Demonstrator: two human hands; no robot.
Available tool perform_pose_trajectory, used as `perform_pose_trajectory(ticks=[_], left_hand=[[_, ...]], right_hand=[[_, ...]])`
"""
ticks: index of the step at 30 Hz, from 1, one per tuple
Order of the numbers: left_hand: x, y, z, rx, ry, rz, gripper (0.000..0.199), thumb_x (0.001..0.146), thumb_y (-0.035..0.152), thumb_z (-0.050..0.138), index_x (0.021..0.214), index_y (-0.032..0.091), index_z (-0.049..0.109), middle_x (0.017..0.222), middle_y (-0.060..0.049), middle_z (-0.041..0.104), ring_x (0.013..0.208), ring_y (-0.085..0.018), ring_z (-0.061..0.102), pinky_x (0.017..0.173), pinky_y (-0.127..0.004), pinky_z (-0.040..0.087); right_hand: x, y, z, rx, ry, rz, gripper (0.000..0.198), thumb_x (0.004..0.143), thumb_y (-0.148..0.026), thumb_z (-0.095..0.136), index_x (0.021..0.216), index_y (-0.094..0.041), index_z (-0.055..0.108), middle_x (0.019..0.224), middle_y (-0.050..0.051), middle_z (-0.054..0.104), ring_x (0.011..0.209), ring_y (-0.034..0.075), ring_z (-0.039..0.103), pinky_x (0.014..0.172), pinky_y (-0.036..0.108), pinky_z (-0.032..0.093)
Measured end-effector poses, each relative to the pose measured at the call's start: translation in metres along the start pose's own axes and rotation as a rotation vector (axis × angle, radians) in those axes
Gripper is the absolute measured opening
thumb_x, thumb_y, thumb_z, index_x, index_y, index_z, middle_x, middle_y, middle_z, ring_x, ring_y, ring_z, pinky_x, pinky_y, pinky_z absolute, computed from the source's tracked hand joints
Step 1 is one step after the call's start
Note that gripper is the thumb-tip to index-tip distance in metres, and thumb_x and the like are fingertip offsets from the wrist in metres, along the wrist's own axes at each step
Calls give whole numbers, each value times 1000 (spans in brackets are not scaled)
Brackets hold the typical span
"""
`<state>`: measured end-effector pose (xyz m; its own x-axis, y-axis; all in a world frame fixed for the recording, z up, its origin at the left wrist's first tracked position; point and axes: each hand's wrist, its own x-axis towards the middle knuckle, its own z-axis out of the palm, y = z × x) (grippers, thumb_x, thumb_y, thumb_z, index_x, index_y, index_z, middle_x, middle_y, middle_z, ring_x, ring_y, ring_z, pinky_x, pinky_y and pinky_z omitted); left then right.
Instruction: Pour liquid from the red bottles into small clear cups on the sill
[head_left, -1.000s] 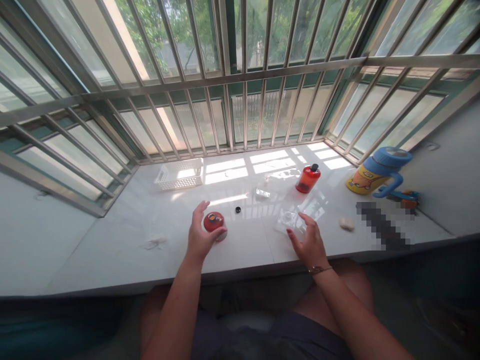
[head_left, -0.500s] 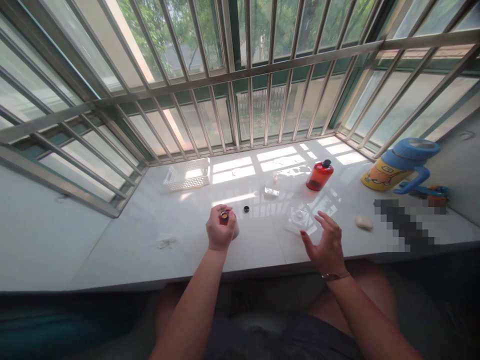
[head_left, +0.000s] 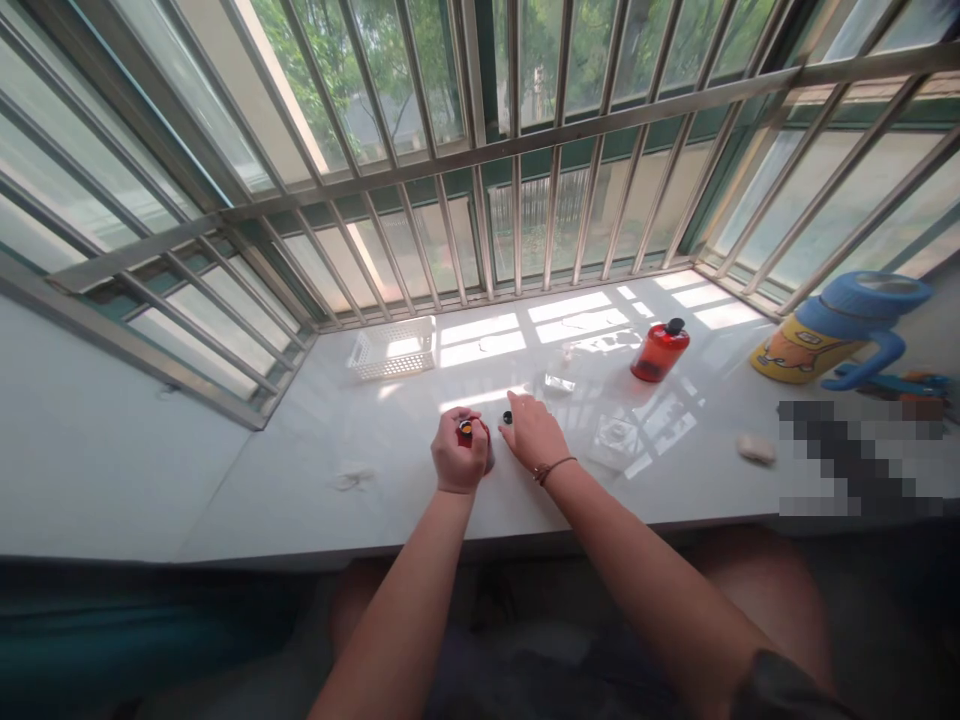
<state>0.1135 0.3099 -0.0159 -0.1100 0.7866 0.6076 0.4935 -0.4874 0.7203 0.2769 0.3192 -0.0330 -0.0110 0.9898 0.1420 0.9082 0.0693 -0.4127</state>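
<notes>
Probably slippery, the bottle (head_left: 490,451) stands on the counter (head_left: 285,500), clasped near its neck by the left hand (head_left: 456,456), while the right hand (head_left: 533,432), fingers parted, is beside the likely light, stiff cap (head_left: 508,417), best pinched by its sides.

Right hand (head_left: 531,432) gone from the clear plastic piece (head_left: 615,440) to the small black cap (head_left: 508,417), thumb and fingers spread about it, left hand (head_left: 456,464), loosely cupped a second ago, now closed around the red bottle (head_left: 488,446)
</notes>
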Motion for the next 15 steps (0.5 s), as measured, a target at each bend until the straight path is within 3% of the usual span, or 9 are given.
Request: perform_pose_trajectory(ticks=[2,6,8,11,15], left_hand=[[0,0,0,-9,-6,2,23,95,34,64,114,21,63,102,-6,80,92,-21,78,89,-35,62],[0,1,-1,-9,-19,-2,29,94,42,67,113,21,62,103,-7,79,92,-22,78,87,-36,63],[-1,0,-1,-15,-27,-10,32,94,46,67,113,21,61,103,-8,79,90,-22,78,87,-37,63],[-2,-4,-1,-48,-35,-23,43,91,52,71,118,21,59,105,-9,79,90,-23,78,88,-38,63],[-4,-10,-1,-86,-34,-34,57,86,63,76,122,21,58,106,-10,79,93,-25,78,89,-40,63]], right_hand=[[16,-2,7,6,-55,20,55,100,-29,70,149,-13,52,138,22,59,121,35,57,98,44,51],[29,0,16,65,-77,28,11,100,-15,63,108,-13,70,119,19,65,104,28,63,90,37,52],[29,1,16,118,-64,36,9,99,-10,61,98,-14,69,114,17,66,95,23,64,86,34,52],[24,-2,7,225,-10,31,6,98,-15,66,102,-16,69,113,13,66,90,20,65,88,34,55],[12,-21,-18,467,82,4,22,105,-35,60,120,-20,65,114,8,67,89,17,69,83,34,62]])
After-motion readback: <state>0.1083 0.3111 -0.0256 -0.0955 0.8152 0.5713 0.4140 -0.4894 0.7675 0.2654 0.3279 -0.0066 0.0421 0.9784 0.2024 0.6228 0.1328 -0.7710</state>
